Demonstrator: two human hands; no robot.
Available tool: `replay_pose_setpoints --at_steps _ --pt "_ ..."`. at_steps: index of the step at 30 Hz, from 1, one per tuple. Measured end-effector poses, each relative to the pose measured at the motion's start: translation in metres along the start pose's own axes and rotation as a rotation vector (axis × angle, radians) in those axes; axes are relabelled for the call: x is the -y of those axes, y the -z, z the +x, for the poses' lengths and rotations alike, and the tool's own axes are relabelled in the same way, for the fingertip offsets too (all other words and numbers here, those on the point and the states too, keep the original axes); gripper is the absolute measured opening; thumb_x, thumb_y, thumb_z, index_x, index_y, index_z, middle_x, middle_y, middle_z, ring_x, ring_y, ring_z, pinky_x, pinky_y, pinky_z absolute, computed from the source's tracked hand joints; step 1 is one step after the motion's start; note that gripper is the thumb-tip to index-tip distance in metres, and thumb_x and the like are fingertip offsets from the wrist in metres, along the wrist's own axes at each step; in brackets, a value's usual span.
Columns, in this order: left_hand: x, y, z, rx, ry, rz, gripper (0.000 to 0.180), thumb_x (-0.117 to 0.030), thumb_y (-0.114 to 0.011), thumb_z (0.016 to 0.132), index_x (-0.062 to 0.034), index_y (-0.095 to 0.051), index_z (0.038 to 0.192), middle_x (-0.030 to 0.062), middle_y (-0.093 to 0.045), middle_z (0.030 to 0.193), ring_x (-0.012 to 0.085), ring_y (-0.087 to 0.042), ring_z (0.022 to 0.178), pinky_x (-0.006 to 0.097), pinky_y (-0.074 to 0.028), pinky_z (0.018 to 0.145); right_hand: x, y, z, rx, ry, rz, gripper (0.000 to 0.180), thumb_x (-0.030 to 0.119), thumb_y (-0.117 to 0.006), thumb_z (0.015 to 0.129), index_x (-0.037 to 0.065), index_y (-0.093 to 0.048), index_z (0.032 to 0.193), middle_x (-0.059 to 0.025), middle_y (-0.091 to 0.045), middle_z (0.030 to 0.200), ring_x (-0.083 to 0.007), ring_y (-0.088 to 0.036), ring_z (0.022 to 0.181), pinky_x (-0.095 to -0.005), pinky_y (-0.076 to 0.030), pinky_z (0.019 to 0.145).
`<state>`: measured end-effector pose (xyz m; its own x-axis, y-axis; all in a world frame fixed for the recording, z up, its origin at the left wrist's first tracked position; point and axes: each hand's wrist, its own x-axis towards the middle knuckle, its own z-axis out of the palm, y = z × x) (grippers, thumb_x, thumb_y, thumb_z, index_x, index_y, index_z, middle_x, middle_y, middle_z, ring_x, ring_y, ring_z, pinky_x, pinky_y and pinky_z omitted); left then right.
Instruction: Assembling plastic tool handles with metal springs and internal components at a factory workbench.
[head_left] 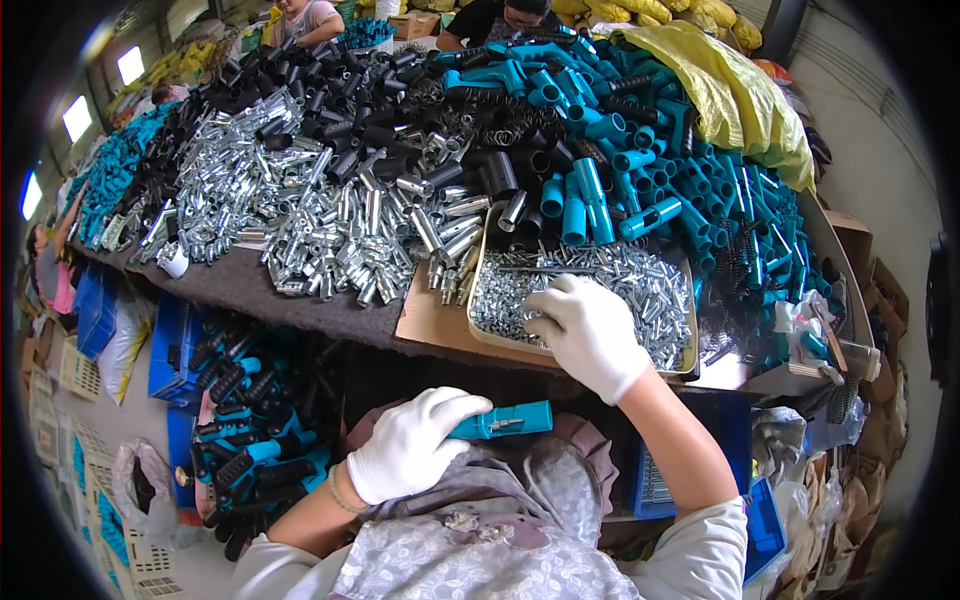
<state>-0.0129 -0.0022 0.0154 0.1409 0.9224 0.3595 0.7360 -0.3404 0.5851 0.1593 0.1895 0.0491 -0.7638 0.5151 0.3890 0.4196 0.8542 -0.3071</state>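
Note:
My left hand (pixel 415 448), in a white glove, is wrapped round a teal plastic tube (pixel 530 416) just above my lap. A small metal pin shows in a slot in the tube's upper side. Over the shallow tray (pixel 510 347) on the table's near edge, my gloved right hand (pixel 592 335) has its fingers curled with thumb and fingertips close together. Whatever they hold, if anything, is too small to make out. Small silvery screws and pins (pixel 650 300) fill the tray, and a thin dark rod (pixel 545 269) lies across them.
Shiny metal sleeves (pixel 335 225) are heaped left of the tray, with black tubes (pixel 310 85) behind. Teal tubes (pixel 650 170) pile up behind and right, beside a yellow sack (pixel 745 100). Teal-and-black assembled parts (pixel 250 455) lie below left. People work at the far side and left.

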Motion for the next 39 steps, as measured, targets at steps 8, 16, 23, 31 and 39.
replay_pose_setpoints --at_steps 8,16,23,31,39 --pt "0.005 -0.009 -0.011 -0.131 0.129 -0.304 0.047 -0.009 -0.081 0.076 -0.0047 -0.061 0.118 0.0134 -0.065 0.099 0.0315 -0.066 0.085 0.034 -0.053 0.076 -0.021 -0.024 0.016 0.069 -0.039 -0.182 0.014 0.021 -0.065 0.083 0.007 -0.068 0.084 -0.0129 -0.065 0.087 -0.0328 -0.066 0.085 -0.0449 -0.053 0.075" --pt "0.005 -0.005 0.000 -0.081 0.154 -0.334 0.045 -0.012 -0.081 0.077 -0.0064 -0.063 0.117 0.0134 -0.065 0.098 0.0328 -0.066 0.086 0.036 -0.053 0.076 -0.006 -0.023 0.022 0.189 0.005 -0.197 0.016 0.021 -0.068 0.082 0.005 -0.067 0.085 -0.0137 -0.067 0.091 -0.0326 -0.066 0.089 -0.0447 -0.054 0.077" --pt "0.010 0.000 -0.006 -0.117 0.191 -0.277 0.047 -0.008 -0.085 0.071 -0.0038 -0.066 0.114 0.0136 -0.067 0.098 0.0292 -0.068 0.087 0.034 -0.054 0.078 -0.017 -0.008 0.021 -0.052 -0.190 0.229 0.013 0.017 -0.072 0.081 0.005 -0.070 0.087 -0.0132 -0.070 0.080 -0.0303 -0.069 0.076 -0.0378 -0.054 0.070" --pt "0.005 0.008 0.004 -0.195 -0.062 0.200 0.070 -0.015 -0.085 0.064 -0.0034 -0.058 0.128 0.0094 -0.065 0.087 0.0272 -0.064 0.075 0.036 -0.053 0.066 0.037 0.004 -0.002 0.388 -0.100 0.572 0.016 0.013 -0.075 0.077 0.003 -0.074 0.090 -0.0136 -0.073 0.083 -0.0277 -0.071 0.078 -0.0342 -0.055 0.075" --pt "0.007 0.001 -0.001 -0.183 -0.083 0.214 0.090 -0.016 -0.084 0.066 -0.0010 -0.042 0.145 0.0069 -0.059 0.076 0.0250 -0.061 0.068 0.036 -0.051 0.060 0.048 -0.020 -0.030 0.295 -0.089 0.629 0.014 0.010 -0.074 0.080 0.002 -0.071 0.090 -0.0131 -0.068 0.087 -0.0295 -0.068 0.081 -0.0358 -0.053 0.076"
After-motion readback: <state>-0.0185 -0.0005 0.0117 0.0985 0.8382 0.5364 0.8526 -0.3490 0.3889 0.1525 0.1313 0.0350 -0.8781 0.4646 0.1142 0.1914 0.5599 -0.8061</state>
